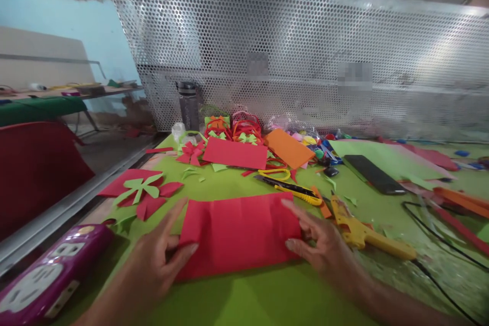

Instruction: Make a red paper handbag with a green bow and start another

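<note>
A red foam or paper sheet (239, 234), shaped like a wide rectangle with faint creases, lies just above the green work surface between my two hands. My left hand (162, 252) grips its left edge, thumb on top and fingers at the side and underneath. At the right edge my right hand (315, 237) pinches it in the same way, thumb on the face and index finger along the upper corner. Beyond the sheet are a yellow-handled utility knife (290, 188) and yellow-handled scissors (277, 173). A yellow glue gun (367, 242) rests to the right of my right hand.
A purple power strip (57, 270) sits at the left edge. Green and red flower cutouts (141, 188) lie near it. Farther back are another red piece (235, 154), an orange piece (289, 147), a bottle (188, 107) and a black phone (372, 174). A perforated metal panel (248, 25) stands behind.
</note>
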Demonstrator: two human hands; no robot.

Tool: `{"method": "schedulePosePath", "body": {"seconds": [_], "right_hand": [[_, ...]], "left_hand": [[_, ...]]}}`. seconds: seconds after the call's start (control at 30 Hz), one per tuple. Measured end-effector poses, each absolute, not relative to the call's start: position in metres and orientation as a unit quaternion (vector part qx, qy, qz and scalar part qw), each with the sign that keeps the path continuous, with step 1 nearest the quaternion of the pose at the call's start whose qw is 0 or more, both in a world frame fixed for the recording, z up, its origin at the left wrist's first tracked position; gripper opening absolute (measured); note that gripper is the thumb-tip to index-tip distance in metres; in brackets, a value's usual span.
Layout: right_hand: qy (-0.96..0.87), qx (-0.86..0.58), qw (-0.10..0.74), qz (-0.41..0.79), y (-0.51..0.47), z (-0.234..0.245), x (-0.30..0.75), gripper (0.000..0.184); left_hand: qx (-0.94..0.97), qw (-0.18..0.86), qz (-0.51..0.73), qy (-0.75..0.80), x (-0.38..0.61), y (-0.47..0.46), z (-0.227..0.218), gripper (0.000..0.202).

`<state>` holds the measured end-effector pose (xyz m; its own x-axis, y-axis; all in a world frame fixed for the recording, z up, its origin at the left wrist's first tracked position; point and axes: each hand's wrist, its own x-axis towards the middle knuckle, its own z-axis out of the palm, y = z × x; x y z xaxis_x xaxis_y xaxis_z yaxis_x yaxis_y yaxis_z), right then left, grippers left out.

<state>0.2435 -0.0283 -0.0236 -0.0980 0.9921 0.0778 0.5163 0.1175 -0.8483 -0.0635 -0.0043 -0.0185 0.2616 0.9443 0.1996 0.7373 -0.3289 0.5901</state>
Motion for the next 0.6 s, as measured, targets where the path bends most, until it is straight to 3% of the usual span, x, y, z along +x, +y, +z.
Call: {"method": "schedulePosePath", "body": {"seconds": [0.1, 0.27, 0.4, 0.5, 0.6], "right_hand": [[-0.679, -0.527, 0.373, 0.349, -0.028, -0.027, 0.248, 0.053], [-0.679, -0.481, 0.397, 0.388, -0.031, -0.027, 0.253, 0.070], [-0.640, -0.536, 0.423, 0.351, -0.037, -0.026, 0.249, 0.085], [-0.610, -0.556, 0.462, 0.325, -0.037, -0.024, 0.247, 0.102], [-0.606, -0.526, 0.493, 0.336, -0.035, -0.020, 0.249, 0.106]], "left_hand": [[0.783, 0.196, 0.262, 0.529, -0.061, -0.004, -0.016, 0.072], [0.777, 0.173, 0.332, 0.507, -0.064, -0.001, -0.015, 0.076], [0.748, 0.292, 0.355, 0.479, -0.066, 0.001, -0.011, 0.082], [0.797, 0.293, 0.289, 0.443, -0.070, 0.002, -0.018, 0.047], [0.862, 0.157, 0.258, 0.407, -0.076, 0.007, -0.031, 0.033]]}}
